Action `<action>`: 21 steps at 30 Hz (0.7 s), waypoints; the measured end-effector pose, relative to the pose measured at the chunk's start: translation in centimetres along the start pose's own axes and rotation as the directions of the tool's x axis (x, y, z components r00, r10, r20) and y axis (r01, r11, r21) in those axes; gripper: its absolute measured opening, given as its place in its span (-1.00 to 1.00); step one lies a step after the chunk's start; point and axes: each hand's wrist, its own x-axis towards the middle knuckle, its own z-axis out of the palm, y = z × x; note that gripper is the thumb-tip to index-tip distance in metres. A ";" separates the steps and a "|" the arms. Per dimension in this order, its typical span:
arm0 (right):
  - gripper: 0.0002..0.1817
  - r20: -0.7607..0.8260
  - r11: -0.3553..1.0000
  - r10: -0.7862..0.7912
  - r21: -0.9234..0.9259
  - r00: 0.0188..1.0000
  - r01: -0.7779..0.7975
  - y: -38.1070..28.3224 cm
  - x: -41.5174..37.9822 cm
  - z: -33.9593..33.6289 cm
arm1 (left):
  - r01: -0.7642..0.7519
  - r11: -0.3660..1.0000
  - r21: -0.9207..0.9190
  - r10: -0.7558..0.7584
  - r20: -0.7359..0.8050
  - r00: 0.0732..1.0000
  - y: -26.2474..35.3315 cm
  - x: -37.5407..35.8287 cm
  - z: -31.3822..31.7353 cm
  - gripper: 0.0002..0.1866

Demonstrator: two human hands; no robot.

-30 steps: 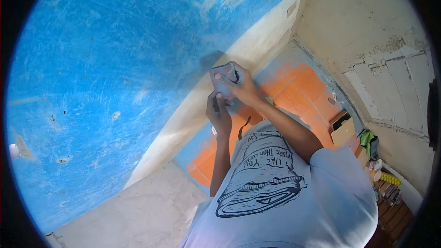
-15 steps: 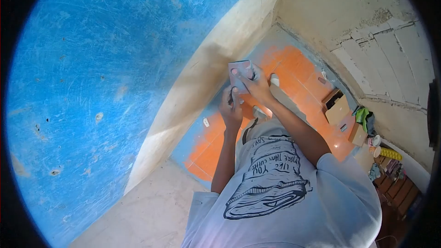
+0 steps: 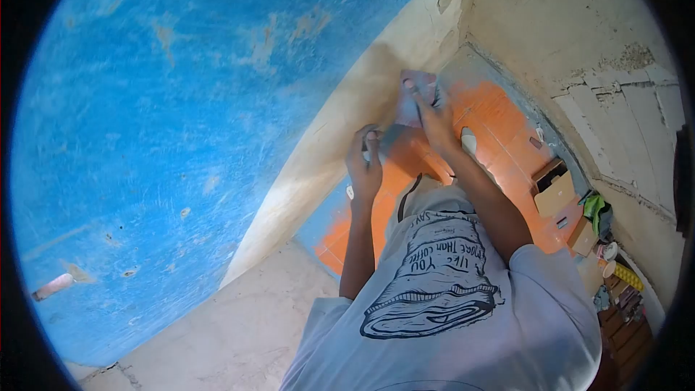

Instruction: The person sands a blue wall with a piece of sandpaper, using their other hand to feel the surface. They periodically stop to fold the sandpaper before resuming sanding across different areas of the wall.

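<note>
I hold a small grey sheet [image 3: 410, 105], like sandpaper, out in front of my chest. My right hand [image 3: 436, 122] grips its upper part, with the fingertips pressed on its face. My left hand [image 3: 364, 164] pinches its lower edge, fingers closed on it. The sheet stretches between the two hands, in front of the cream lower band of the wall [image 3: 340, 123]. My white printed T-shirt [image 3: 441, 297] fills the bottom of the view.
A scuffed blue painted wall [image 3: 166, 123] fills the left. Below lies an orange tiled floor [image 3: 499, 123], with a white shoe [image 3: 469, 139] on it. Cardboard boxes [image 3: 556, 192] and a wooden crate of small items [image 3: 622, 297] stand at the right by a rough plaster wall.
My hands have drifted up and to the right in the view and moved apart, so the sheet now spans a wider gap between them.
</note>
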 end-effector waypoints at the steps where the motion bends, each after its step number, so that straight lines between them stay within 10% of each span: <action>1: -0.55 -0.013 0.999 -0.033 0.028 0.999 0.034 -0.4 1.1 -0.4 | -0.028 0.998 0.053 0.032 -0.063 0.997 0.6 0.7 0.0 -0.70; 11: -0.64 0.041 0.975 -0.096 0.204 0.995 0.086 0.6 7.0 2.2 | -0.043 0.806 0.591 0.384 -0.466 0.797 2.9 5.9 -7.0 -0.58; 21: -0.63 -0.105 0.922 -0.359 0.113 0.927 0.370 0.6 7.6 12.5 | -0.075 0.609 0.789 0.563 -0.364 0.742 -0.4 10.2 -11.5 -0.19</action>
